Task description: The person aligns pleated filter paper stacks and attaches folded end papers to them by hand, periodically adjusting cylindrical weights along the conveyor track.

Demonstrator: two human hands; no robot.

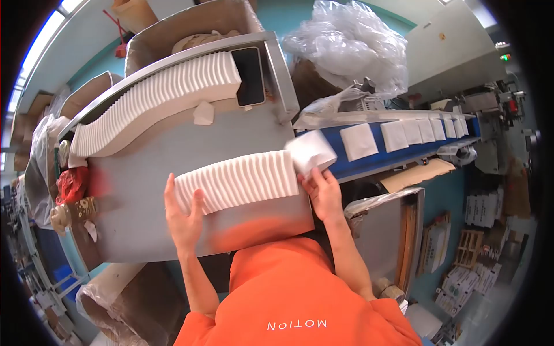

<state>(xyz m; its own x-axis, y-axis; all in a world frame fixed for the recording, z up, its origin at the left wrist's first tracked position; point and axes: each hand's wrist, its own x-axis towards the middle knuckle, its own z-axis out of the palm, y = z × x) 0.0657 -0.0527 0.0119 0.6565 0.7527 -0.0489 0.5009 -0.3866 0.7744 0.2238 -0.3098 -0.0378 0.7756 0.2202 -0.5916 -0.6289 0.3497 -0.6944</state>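
Note:
A row of white folded sheets [242, 180] stands on edge on the grey metal table [138, 202]. At its left end is my left hand [186, 216], thumb and fingers apart, resting against the end of the row. My right hand [324, 193] pinches the lower edge of a slightly blurred white packet [311, 153] at the row's right end, beside the belt. More white packets [358, 142] lie spaced out along the blue conveyor belt [340, 164]. A longer curved row of white sheets [156, 95] lines the table's far side.
A dark phone [249, 78] lies by the far row's right end. Near it is a loose white scrap [203, 113]. A red bag [72, 184] and a tape roll [60, 219] sit at the left edge. Clear plastic [352, 43] is piled behind the belt.

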